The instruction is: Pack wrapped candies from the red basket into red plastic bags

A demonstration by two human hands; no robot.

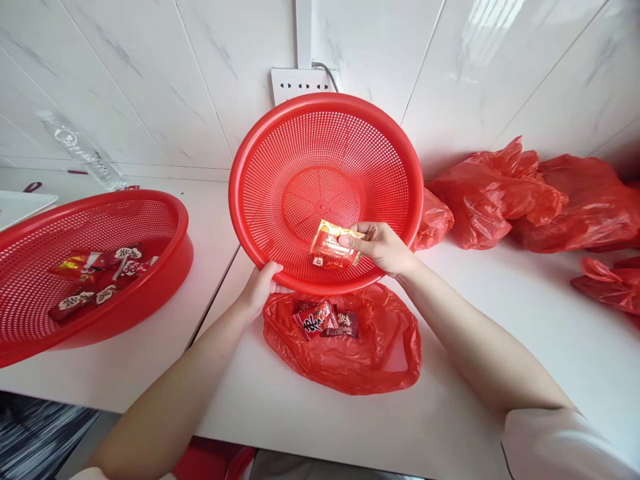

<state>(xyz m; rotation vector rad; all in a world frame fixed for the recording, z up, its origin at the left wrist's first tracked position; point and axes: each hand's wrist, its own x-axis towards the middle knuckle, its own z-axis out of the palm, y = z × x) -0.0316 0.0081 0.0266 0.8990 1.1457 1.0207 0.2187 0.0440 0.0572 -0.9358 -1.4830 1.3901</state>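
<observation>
My left hand (pixel 260 288) grips the lower rim of a red perforated basket (pixel 300 160), which is tilted up toward me against the wall. My right hand (pixel 383 247) reaches inside it, its fingers pinched on a gold and red snack packet (pixel 334 243). A small red packet (pixel 327 262) lies at the basket's lower inside edge. Just below the basket an open red plastic bag (pixel 370 353) lies on the white counter (pixel 525 333), with two wrapped candies (pixel 325 320) on it.
A second red basket (pixel 150 267) at the left holds several red wrapped candies (pixel 100 277). More red plastic bags (pixel 525 193) are heaped at the right by the tiled wall. A power strip (pixel 300 83) hangs behind the tilted basket. A white tray corner (pixel 20 203) shows far left.
</observation>
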